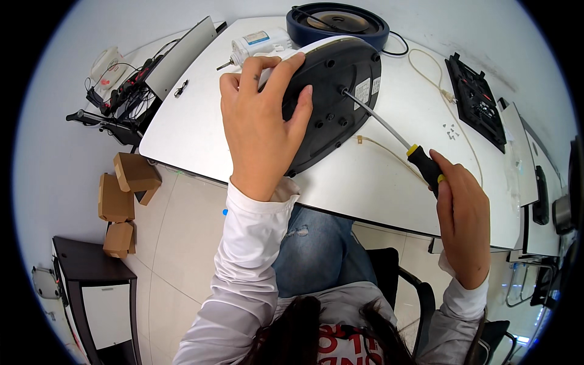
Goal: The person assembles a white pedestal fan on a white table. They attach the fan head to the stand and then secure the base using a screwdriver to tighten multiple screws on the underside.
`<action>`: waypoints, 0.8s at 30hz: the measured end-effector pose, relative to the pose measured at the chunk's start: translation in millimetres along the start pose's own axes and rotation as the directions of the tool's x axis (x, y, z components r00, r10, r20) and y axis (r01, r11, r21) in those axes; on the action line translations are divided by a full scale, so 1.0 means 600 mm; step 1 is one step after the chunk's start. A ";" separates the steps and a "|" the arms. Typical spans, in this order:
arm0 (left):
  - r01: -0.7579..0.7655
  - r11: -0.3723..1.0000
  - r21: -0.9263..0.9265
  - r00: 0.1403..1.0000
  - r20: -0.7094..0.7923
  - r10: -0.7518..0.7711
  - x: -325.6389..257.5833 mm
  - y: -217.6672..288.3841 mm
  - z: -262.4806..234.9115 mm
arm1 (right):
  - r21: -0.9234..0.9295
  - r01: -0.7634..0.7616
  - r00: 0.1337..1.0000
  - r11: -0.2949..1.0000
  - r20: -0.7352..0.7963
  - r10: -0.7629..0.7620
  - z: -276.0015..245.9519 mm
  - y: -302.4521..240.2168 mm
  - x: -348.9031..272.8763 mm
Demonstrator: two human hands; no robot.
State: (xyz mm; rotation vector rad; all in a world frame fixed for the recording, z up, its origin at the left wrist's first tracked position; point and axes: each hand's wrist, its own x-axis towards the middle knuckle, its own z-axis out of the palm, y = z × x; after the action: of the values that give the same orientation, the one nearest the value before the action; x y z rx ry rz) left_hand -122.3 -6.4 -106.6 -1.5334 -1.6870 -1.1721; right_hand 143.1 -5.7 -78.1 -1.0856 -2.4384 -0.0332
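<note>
An oval appliance base (pixel 316 125), black underneath with a white rim, is tilted up on the white table (pixel 377 191). My left hand (pixel 261 109) grips its upper left edge, with the thumb on the black underside. In my right hand (pixel 462 207) is a screwdriver (pixel 420 159) with a black and yellow handle. Its shaft reaches up left, and the tip sits in a round hole of the base. Whether a screw is in that hole cannot be seen. Labels (pixel 362 91) are stuck beside the hole.
Behind the base stand a white motor-like cylinder (pixel 258 44) and a dark blue round pan (pixel 337 24). Loose screws (pixel 451 131) lie at the right, near an open black tool case (pixel 477 100). A pale cord (pixel 447 94) runs across the table. Cardboard boxes (pixel 117 198) are on the floor at left.
</note>
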 end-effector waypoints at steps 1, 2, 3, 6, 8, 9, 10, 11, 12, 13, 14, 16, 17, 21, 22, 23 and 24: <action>-0.001 1.000 -0.003 1.000 -0.002 0.001 0.000 0.001 0.001 | -0.038 0.026 1.000 0.999 0.001 -0.026 -0.003 -0.001 -0.001; -0.007 1.000 -0.002 1.000 -0.012 0.007 0.000 -0.001 0.001 | -0.007 0.023 0.999 1.000 -0.025 -0.023 -0.004 -0.001 0.000; -0.013 1.000 -0.001 1.000 -0.022 0.013 -0.001 -0.003 0.002 | 0.024 0.021 0.999 1.000 -0.051 -0.020 -0.005 -0.001 0.000; -0.022 1.000 0.005 0.999 -0.028 0.022 0.000 -0.004 0.002 | 0.076 0.018 0.992 0.997 -0.127 -0.009 0.004 0.008 0.000; -0.022 1.000 0.001 0.999 -0.028 0.022 0.000 -0.003 0.003 | 0.103 -0.023 0.990 0.994 -0.139 0.037 0.005 0.006 0.000; -0.020 1.000 -0.005 0.999 -0.029 0.020 0.000 -0.003 0.004 | 0.118 -0.065 0.989 0.991 -0.125 0.080 0.002 -0.003 0.000; -0.019 1.000 -0.012 0.999 -0.030 0.018 -0.001 -0.002 0.005 | 0.132 -0.107 0.986 0.985 -0.111 0.122 0.001 -0.008 -0.001; -0.021 1.000 -0.004 0.999 -0.032 0.021 0.000 -0.003 0.003 | 0.076 -0.111 0.990 0.991 -0.075 0.117 -0.001 -0.004 -0.004; -0.024 1.000 0.004 0.999 -0.033 0.024 0.000 -0.004 0.002 | 0.020 -0.113 0.993 0.993 -0.040 0.114 -0.004 0.005 -0.008; -0.026 1.000 0.013 0.999 -0.034 0.027 0.000 -0.005 0.001 | -0.036 -0.112 0.994 0.993 -0.004 0.112 -0.005 0.009 -0.009; -0.021 1.000 0.007 0.999 -0.032 0.021 0.000 -0.004 0.002 | -0.019 -0.083 0.996 0.996 -0.040 0.082 -0.006 0.009 -0.010; -0.010 1.000 -0.002 1.000 -0.029 0.010 -0.001 -0.003 0.004 | 0.013 -0.022 0.993 1.000 -0.112 0.024 -0.008 0.006 -0.010; -0.015 1.000 -0.005 0.999 -0.034 0.015 -0.001 -0.004 0.004 | 0.014 0.014 0.991 1.000 -0.136 -0.012 -0.012 0.006 -0.009; -0.013 1.000 -0.007 0.999 -0.035 0.013 -0.001 -0.003 0.003 | 0.141 0.063 0.984 0.988 -0.172 -0.038 -0.011 0.004 -0.003; -0.007 1.000 -0.005 1.000 -0.031 0.007 -0.001 -0.002 0.003 | 0.169 0.049 0.987 0.984 -0.157 -0.023 -0.006 0.006 -0.004; -0.010 1.000 -0.005 1.000 -0.030 0.010 0.000 -0.003 0.003 | 0.198 0.036 0.990 0.979 -0.139 -0.008 -0.003 0.007 -0.004; -0.013 1.000 -0.004 1.000 -0.029 0.013 0.000 -0.003 0.004 | 0.201 0.028 0.994 0.979 -0.113 -0.006 -0.002 0.008 -0.004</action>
State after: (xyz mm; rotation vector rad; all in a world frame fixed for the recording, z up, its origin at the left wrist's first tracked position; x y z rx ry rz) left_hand -123.8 -4.5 -107.8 -1.5205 -1.6549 -1.1864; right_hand 148.5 -4.2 -78.9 -0.9469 -2.2937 0.1416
